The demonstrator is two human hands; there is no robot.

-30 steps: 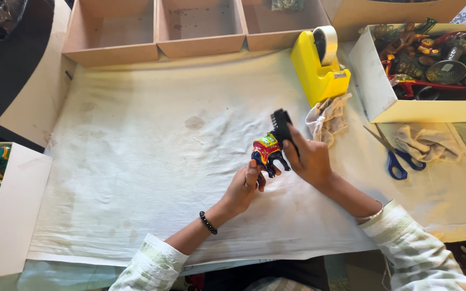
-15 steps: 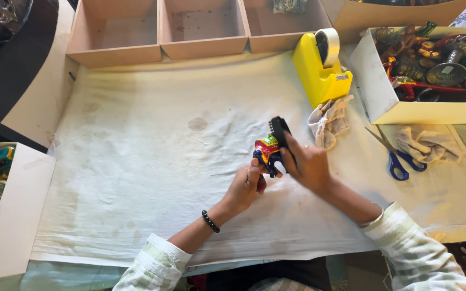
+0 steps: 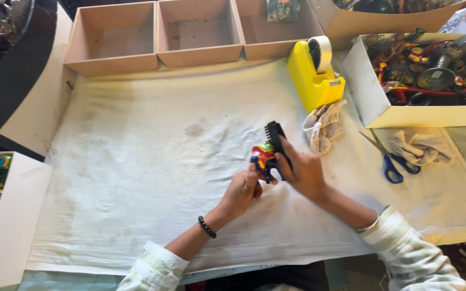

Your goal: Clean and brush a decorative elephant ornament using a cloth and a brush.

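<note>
**Two hands, one small painted figure and a black brush**

Two bare hands are seen from above, meeting near the middle of a stained white cloth (image 3: 136, 178) that is spread over the work table. A small, brightly painted toy figure in red, yellow and blue (image 3: 262, 159) is gripped between them. The left hand (image 3: 242, 191) is closed on the figure's lower end from below and to the left, with a black beaded bracelet (image 3: 207, 227) worn on its wrist. The right hand (image 3: 304, 171) is clenched around a black brush with short bristles (image 3: 275, 140), which is laid against the figure's right side, its bristled head projecting just above the figure. The figure is thus found between the two hands, touching both the left fingers and the brush, held just above the cloth.

A yellow tape dispenser with a pale roll of tape (image 3: 315, 75) is placed well behind the hands, and a crumpled beige rag (image 3: 323, 125) lies just in front of it, near the right hand. Blue-handled scissors (image 3: 392, 161) are laid on the cloth to the right, beside a second crumpled rag (image 3: 419, 145). A white cardboard box filled with dark and colourful metal figures (image 3: 373, 99) is set at the far right. Three open wooden compartments (image 3: 160, 56) are ranged along the far edge of the cloth. Another white box of coloured pieces (image 3: 12, 215) is seen at the left edge.
</note>
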